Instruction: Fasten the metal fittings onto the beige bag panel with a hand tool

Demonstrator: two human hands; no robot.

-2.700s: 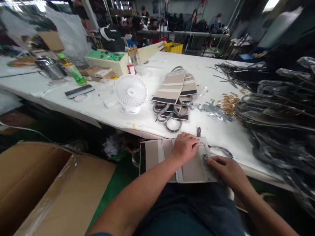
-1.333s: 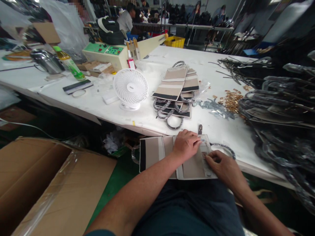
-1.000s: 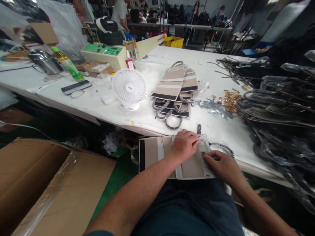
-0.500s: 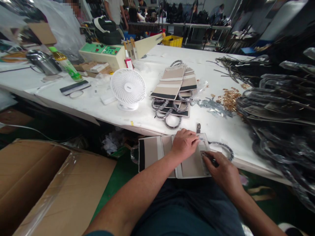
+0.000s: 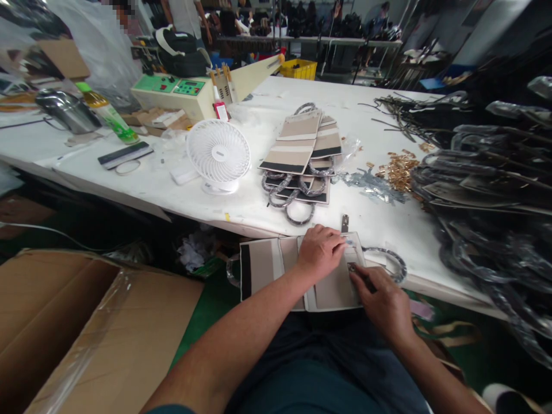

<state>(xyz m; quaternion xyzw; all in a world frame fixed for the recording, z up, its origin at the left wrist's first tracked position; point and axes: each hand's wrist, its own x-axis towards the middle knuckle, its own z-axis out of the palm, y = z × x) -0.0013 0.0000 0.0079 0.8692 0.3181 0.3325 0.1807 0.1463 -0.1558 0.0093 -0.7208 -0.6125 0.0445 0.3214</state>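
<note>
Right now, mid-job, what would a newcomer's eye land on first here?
The white fan stands out first, on the white table left of the pile of striped beige panels. Next comes the heap of dark, partly plastic-wrapped pieces at the right side, with gold-coloured bits beside it. In the foreground, the left hand and right hand are on another beige panel at the table's near edge.

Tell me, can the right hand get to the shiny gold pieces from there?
Probably yes: mostly bare white table leads to the gold pieces, with just a wrapped handle in between. But the right hand is busy at a small metal piece on the beige panel.
</note>
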